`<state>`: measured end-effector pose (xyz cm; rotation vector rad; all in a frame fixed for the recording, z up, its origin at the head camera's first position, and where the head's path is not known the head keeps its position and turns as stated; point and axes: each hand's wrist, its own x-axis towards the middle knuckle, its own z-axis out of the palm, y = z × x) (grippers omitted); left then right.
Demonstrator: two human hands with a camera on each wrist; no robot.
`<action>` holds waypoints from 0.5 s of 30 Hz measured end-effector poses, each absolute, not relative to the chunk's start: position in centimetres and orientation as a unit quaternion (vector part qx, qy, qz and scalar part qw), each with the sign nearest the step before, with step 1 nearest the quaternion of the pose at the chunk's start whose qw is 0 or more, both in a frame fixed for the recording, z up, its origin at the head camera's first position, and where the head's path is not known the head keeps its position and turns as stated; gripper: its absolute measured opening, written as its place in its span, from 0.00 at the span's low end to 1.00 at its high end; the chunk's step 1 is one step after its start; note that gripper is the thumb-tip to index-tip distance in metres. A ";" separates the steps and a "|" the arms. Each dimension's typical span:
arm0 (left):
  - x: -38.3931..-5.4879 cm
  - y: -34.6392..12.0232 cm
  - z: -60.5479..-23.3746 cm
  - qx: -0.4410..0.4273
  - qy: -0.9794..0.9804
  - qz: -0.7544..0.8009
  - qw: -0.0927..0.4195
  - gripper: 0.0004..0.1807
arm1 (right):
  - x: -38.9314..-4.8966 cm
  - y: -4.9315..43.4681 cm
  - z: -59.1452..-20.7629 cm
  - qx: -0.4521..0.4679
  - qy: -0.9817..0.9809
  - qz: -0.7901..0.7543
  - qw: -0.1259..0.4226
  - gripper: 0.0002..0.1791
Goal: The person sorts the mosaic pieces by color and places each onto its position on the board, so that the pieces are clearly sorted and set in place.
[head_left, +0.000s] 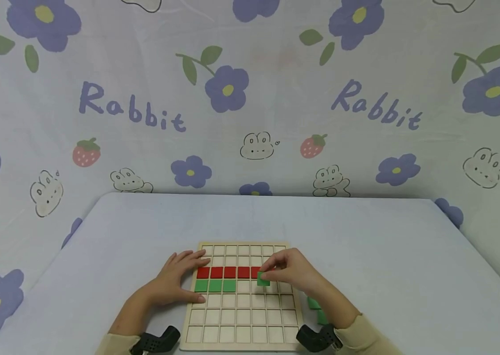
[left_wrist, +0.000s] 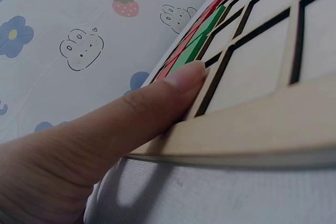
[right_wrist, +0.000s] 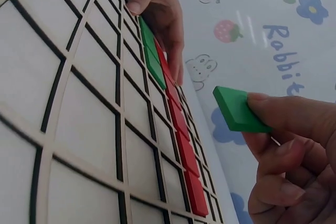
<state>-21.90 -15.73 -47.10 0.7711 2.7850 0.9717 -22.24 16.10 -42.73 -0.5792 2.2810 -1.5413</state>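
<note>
A wooden grid board (head_left: 241,347) lies on the table, divided into square cells. My left hand (head_left: 167,282) rests at its left side with the fingers spread; in the left wrist view the thumb (left_wrist: 152,95) lies over the board's edge. Several red square tiles (head_left: 230,272) form a row, and three green tiles (head_left: 215,285) fill the left cells of the row nearer me. Between thumb and fingertips, my right hand (head_left: 296,270) pinches another green tile (right_wrist: 239,111), tilted and raised above the board in the right wrist view.
Loose green tiles (head_left: 322,317) lie on the table to the right of the board, partly hidden by my right forearm. A white cloth covers the table (head_left: 365,236). Behind it hangs a patterned curtain (head_left: 276,59) with flowers and rabbits. Each wrist wears a black device (head_left: 318,338).
</note>
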 end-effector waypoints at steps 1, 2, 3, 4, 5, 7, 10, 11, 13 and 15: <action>-21.9 -15.7 -47.1 0.254 0.913 0.317 0.045 0.47 | -22.3 15.9 -42.7 -0.204 0.801 -0.539 0.162 0.11; -21.9 -15.8 -47.2 0.254 0.912 0.318 0.045 0.47 | -22.3 15.7 -42.7 -0.204 0.801 -0.538 0.162 0.11; -21.9 -15.8 -47.2 0.255 0.912 0.317 0.046 0.47 | -22.3 15.5 -42.8 -0.204 0.802 -0.538 0.163 0.10; -22.0 -15.8 -47.2 0.256 0.912 0.317 0.045 0.47 | -22.4 15.4 -42.8 -0.203 0.802 -0.537 0.163 0.10; -21.9 -15.8 -47.2 0.257 0.912 0.317 0.045 0.47 | -22.4 15.2 -42.8 -0.203 0.802 -0.538 0.164 0.10; -22.0 -15.7 -47.2 0.259 0.912 0.316 0.045 0.47 | -22.5 14.8 -42.9 -0.202 0.799 -0.541 0.167 0.10; -22.0 -15.7 -47.2 0.260 0.912 0.315 0.042 0.47 | -22.7 14.2 -43.0 -0.205 0.798 -0.541 0.170 0.10; -22.0 -15.8 -47.2 0.260 0.912 0.314 0.041 0.47 | -22.8 14.0 -43.1 -0.208 0.798 -0.539 0.171 0.09; -22.1 -15.8 -47.2 0.260 0.913 0.313 0.040 0.47 | -22.9 13.6 -43.1 -0.213 0.799 -0.536 0.171 0.09; -22.1 -15.8 -47.2 0.259 0.913 0.312 0.039 0.47 | -23.0 13.1 -43.1 -0.218 0.800 -0.533 0.169 0.08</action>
